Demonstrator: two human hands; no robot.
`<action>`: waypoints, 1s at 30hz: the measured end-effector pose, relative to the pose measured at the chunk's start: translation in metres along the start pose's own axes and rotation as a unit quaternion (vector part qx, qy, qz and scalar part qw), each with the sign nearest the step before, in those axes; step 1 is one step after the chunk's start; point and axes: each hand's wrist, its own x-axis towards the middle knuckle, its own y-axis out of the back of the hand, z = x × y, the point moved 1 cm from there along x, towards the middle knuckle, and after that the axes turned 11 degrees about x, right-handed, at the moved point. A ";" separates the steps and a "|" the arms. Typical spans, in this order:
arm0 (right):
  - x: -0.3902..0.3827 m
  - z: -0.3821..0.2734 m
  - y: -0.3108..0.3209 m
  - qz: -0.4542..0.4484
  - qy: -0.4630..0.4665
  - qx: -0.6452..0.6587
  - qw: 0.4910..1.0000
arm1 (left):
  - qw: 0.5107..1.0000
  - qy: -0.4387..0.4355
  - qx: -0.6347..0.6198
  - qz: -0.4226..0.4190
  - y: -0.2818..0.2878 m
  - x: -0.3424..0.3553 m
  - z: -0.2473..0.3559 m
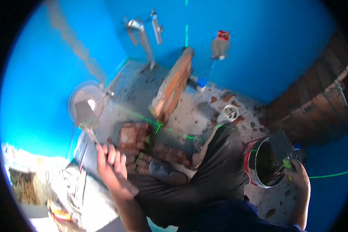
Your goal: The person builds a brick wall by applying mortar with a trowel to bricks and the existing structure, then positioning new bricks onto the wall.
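My left hand (pixel 114 164) is raised at the left, its fingers closed around a long tool. That tool looks like a trowel with a flat grey blade (pixel 86 113), blurred by motion. My right hand (pixel 299 176) grips the green handle of a wide-bladed trowel (pixel 283 146) at the right. This blade stands over the rim of a red and white bucket (pixel 251 160), which has dark, wet-looking material inside. My bent legs (pixel 220 166) lie between the two hands.
A narrow brick wall section (pixel 174 85) stands ahead, with stacked bricks (pixel 134 137) nearer. A round pale basin (pixel 74 96) is at the left. White cup (pixel 231 112) sits on the spattered floor. A tall brick wall (pixel 313 96) rises at right. Green laser lines cross the scene.
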 end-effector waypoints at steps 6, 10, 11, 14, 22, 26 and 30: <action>0.053 0.106 0.016 -0.019 -0.068 0.123 0.990 | 0.986 -0.158 0.045 0.010 0.012 -0.003 0.022; 0.093 0.101 0.004 0.156 0.271 -0.304 0.900 | 0.973 -0.194 0.110 0.064 0.009 -0.005 0.022; 0.087 0.062 -0.017 0.102 0.239 -0.178 0.949 | 0.974 -0.183 0.113 0.070 0.015 -0.005 0.018; 0.068 -0.034 -0.094 -0.059 0.255 0.110 0.959 | 0.974 -0.153 0.124 0.112 0.015 -0.002 0.003; 0.047 -0.146 -0.282 -0.429 0.448 0.010 0.784 | 0.989 -0.100 0.099 -0.044 -0.052 0.018 -0.043; 0.056 -0.138 -0.332 -0.480 0.367 0.086 0.792 | 0.992 -0.023 0.120 -0.033 -0.097 0.035 -0.062; 0.086 -0.127 -0.340 -0.370 0.212 0.232 0.874 | 0.873 -0.018 0.382 -0.303 -0.111 0.069 -0.062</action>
